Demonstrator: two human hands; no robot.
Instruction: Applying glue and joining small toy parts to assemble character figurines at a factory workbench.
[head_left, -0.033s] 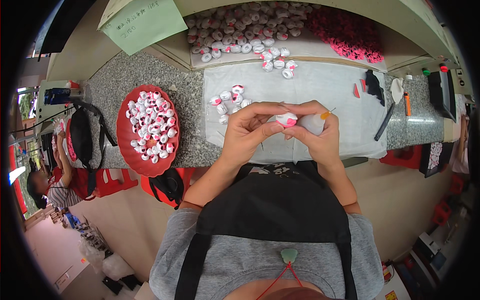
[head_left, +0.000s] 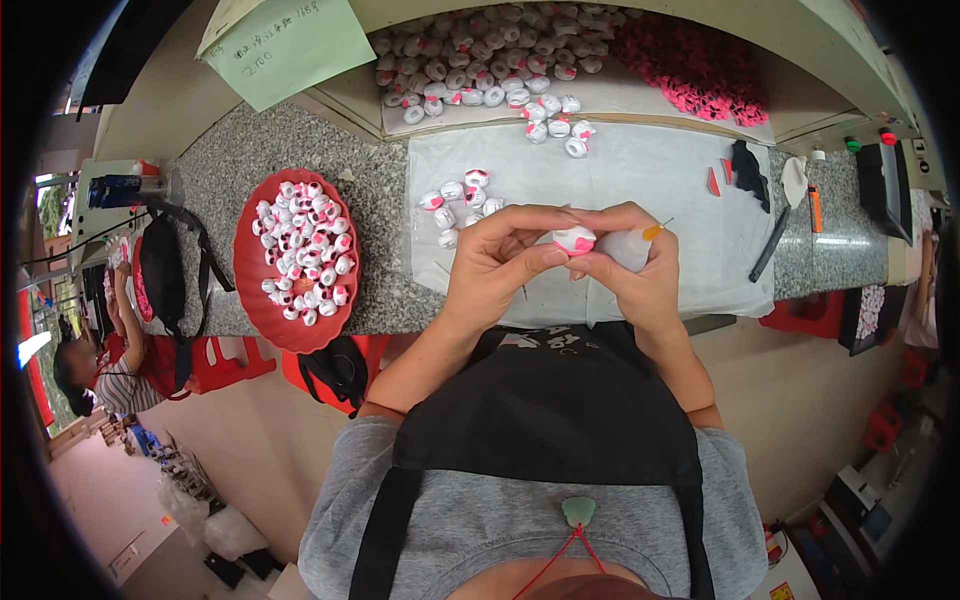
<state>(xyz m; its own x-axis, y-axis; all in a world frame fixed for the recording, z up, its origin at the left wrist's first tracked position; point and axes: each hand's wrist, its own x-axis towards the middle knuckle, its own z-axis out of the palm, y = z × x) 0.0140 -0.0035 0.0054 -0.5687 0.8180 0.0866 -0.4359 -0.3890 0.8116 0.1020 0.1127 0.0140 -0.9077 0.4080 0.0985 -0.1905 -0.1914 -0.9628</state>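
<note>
Between my two hands is a small white figure head with pink trim (head_left: 574, 241). My left hand (head_left: 492, 262) pinches it with thumb and fingers. The fingertips of my right hand (head_left: 645, 282) press against its other side. Tucked in that right hand is a translucent squeeze bottle (head_left: 628, 249) with an orange needle tip that points up and to the right. A thin dark point shows below my left fingers; I cannot tell what it belongs to. Several similar white and pink heads (head_left: 452, 190) lie on the white sheet (head_left: 620, 165) beyond my left hand.
A red scalloped tray (head_left: 243, 255) full of such heads stands at left. On the shelf behind are more heads (head_left: 480, 60) and a heap of pink and black pieces (head_left: 700, 80). Black cloth (head_left: 747, 170), a dark flat tool (head_left: 770, 245) and an orange-handled cutter (head_left: 815, 208) lie at right.
</note>
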